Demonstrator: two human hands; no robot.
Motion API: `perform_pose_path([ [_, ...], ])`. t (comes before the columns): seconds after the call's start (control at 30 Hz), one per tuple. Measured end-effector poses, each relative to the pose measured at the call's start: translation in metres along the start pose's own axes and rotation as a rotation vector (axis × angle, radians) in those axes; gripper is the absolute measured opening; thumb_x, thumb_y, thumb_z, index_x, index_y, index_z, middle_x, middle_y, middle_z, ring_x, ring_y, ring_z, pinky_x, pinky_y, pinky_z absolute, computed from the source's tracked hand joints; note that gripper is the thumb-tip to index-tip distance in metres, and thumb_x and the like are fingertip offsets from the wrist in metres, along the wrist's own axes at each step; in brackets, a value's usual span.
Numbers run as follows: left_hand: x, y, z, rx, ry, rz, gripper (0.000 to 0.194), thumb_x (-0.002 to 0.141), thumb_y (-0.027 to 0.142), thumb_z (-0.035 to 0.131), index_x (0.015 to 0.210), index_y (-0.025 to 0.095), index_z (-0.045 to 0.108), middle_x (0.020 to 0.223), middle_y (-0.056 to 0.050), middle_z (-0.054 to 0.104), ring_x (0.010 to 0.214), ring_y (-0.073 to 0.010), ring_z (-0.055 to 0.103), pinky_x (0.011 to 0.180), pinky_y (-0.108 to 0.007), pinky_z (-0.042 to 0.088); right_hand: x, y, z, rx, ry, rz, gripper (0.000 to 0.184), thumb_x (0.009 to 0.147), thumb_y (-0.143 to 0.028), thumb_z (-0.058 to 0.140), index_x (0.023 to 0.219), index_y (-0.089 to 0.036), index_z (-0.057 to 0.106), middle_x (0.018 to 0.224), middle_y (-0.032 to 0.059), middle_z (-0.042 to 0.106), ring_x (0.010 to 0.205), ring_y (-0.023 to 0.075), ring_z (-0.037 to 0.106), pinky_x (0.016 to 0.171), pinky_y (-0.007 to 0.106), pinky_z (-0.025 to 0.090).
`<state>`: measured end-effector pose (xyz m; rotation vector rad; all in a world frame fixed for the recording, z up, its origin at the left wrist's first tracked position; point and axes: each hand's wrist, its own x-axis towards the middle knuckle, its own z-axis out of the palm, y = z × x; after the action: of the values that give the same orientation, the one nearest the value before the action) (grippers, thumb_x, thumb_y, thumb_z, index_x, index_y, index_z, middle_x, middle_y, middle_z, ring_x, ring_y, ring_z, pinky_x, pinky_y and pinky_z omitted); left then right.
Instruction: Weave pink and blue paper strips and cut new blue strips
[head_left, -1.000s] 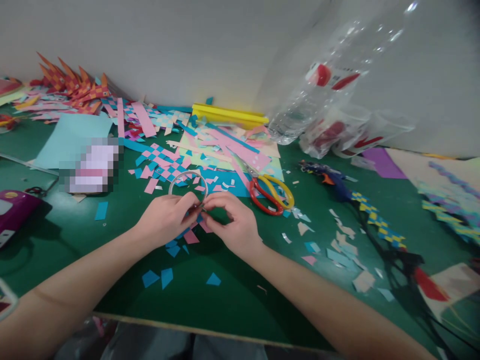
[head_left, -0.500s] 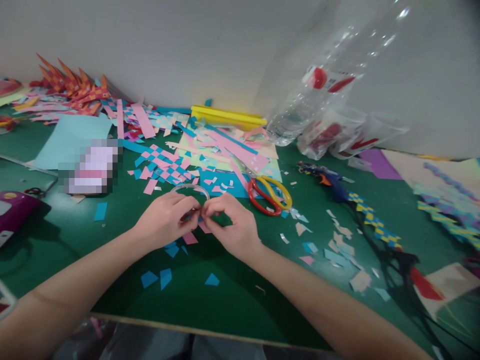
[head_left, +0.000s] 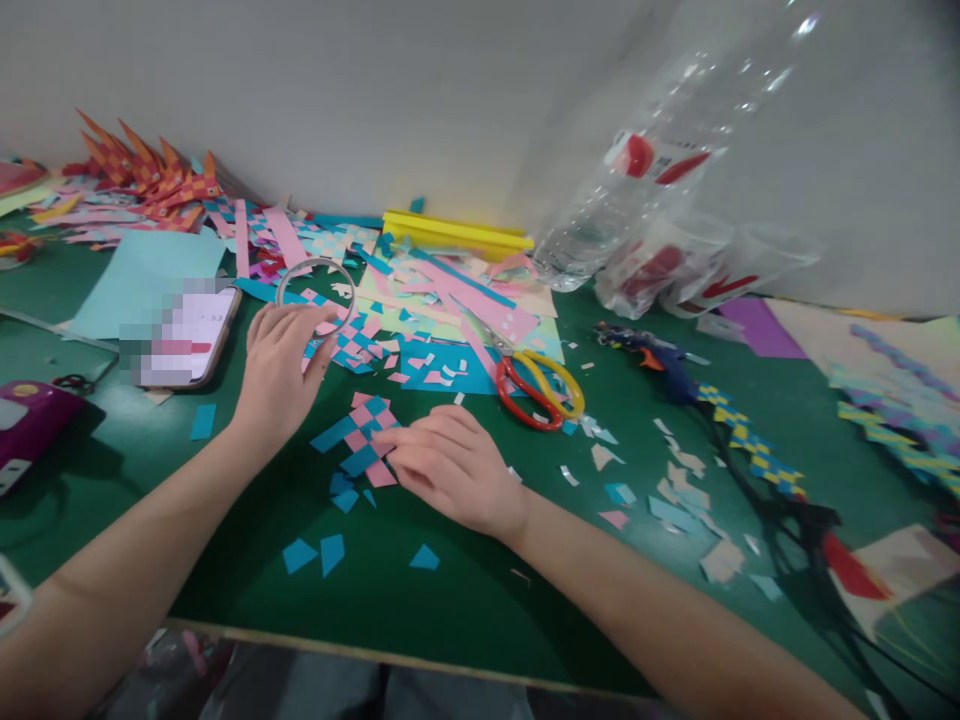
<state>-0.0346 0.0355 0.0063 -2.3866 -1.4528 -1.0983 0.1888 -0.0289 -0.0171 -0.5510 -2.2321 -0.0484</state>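
Note:
My left hand (head_left: 276, 372) holds a clear tape ring (head_left: 315, 272) above a pink-and-blue woven paper patch (head_left: 337, 335), beside a phone (head_left: 187, 330). My right hand (head_left: 446, 468) lies flat on the green table (head_left: 465, 600), its fingertips pressing the edge of a small pink-and-blue woven piece (head_left: 364, 435). The fingers of that hand are stretched out and hold nothing.
Red-and-yellow scissors (head_left: 536, 385) lie just right of my right hand. Paper strips and scraps, a yellow ruler (head_left: 457, 232), empty plastic bottles (head_left: 652, 180), a blue glue gun (head_left: 660, 355), orange woven pieces (head_left: 142, 165) and a purple device (head_left: 30, 420) surround the hands.
My hands have parted. The left one carried the tape ring up and to the left toward the phone. The right one dropped flat onto the small woven piece, which now lies uncovered.

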Motion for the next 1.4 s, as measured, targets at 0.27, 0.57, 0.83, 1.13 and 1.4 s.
perform_pose_path([
  [0.27, -0.011, 0.019, 0.01, -0.115, -0.183, 0.2, 0.023, 0.091, 0.016, 0.047, 0.11, 0.018, 0.06, 0.112, -0.008, 0.065, 0.112, -0.0235, 0.055, 0.098, -0.043, 0.042, 0.004, 0.005, 0.005, 0.072, 0.164, 0.301, 0.016, 0.085, -0.012, 0.061, 0.094, -0.025, 0.061, 0.082, 0.0, 0.074, 0.073, 0.0156, 0.064, 0.07, 0.034, 0.049],
  [0.57, -0.011, 0.035, 0.0, -0.298, -0.232, 0.342, 0.009, 0.091, 0.024, 0.055, 0.087, 0.02, 0.062, 0.084, 0.0, 0.071, 0.08, -0.0153, 0.063, 0.082, -0.034, 0.041, 0.004, 0.006, 0.004, 0.108, 0.173, 0.473, 0.01, 0.084, -0.016, 0.062, 0.086, -0.025, 0.06, 0.078, -0.0019, 0.068, 0.065, 0.0137, 0.057, 0.068, 0.032, 0.047],
  [0.83, -0.011, 0.035, 0.0, -0.321, -0.264, 0.378, 0.008, 0.091, 0.024, 0.056, 0.085, 0.021, 0.061, 0.086, 0.0, 0.071, 0.082, -0.0141, 0.063, 0.083, -0.034, 0.04, 0.004, 0.006, 0.004, 0.106, 0.232, 0.436, 0.013, 0.082, -0.015, 0.064, 0.087, -0.026, 0.058, 0.072, -0.0036, 0.063, 0.061, 0.0127, 0.054, 0.066, 0.031, 0.047],
  [1.13, -0.01, 0.038, -0.001, -0.24, -0.277, 0.353, 0.015, 0.093, 0.021, 0.049, 0.081, 0.021, 0.059, 0.084, 0.0, 0.071, 0.079, -0.0141, 0.062, 0.082, -0.034, 0.039, 0.003, 0.015, 0.006, 0.126, 0.159, 0.431, 0.009, 0.085, -0.024, 0.064, 0.094, -0.025, 0.066, 0.089, 0.0034, 0.066, 0.081, 0.0175, 0.063, 0.075, 0.036, 0.051],
  [1.4, -0.011, 0.038, 0.001, -0.264, -0.231, 0.331, 0.009, 0.09, 0.018, 0.055, 0.084, 0.02, 0.06, 0.081, 0.003, 0.071, 0.075, -0.0124, 0.063, 0.082, -0.032, 0.041, 0.002, 0.018, 0.007, 0.16, 0.166, 0.475, 0.004, 0.083, -0.023, 0.066, 0.083, -0.025, 0.069, 0.08, 0.0008, 0.067, 0.077, 0.0166, 0.062, 0.076, 0.037, 0.048],
])
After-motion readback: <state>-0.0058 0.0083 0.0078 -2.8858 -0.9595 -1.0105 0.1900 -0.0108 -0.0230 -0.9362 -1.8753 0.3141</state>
